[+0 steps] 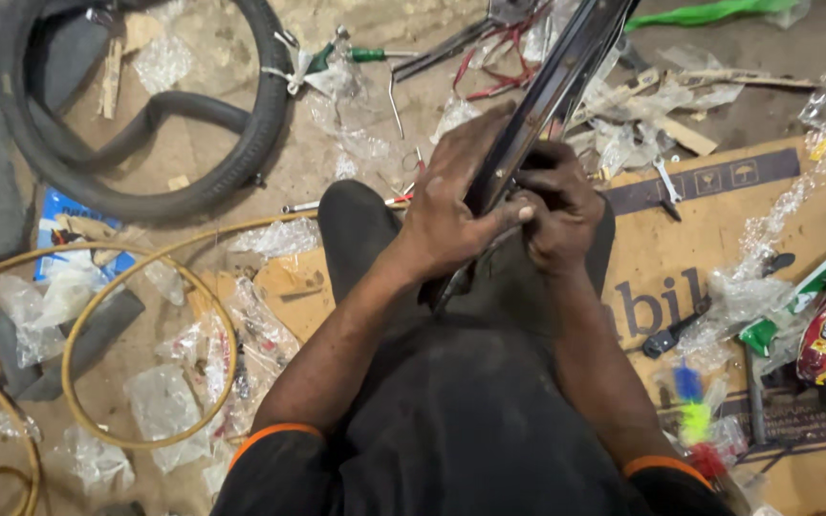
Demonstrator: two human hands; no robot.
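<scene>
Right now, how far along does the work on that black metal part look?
Done: clear plastic wrapping lies torn open on the floor, so parts look unpacked. In hand: both hands, left hand and right hand, close on the long black metal part. Left: the tyre, spanner and green part lie loose, untouched.

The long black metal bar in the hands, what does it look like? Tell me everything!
The long black bar looks like shiny dark metal, narrow and channel-shaped, with small studs along it. It slants from the top edge down to the person's lap. The left hand wraps around it; the right hand pinches beside it. Its lower end hides behind the hands.
</scene>
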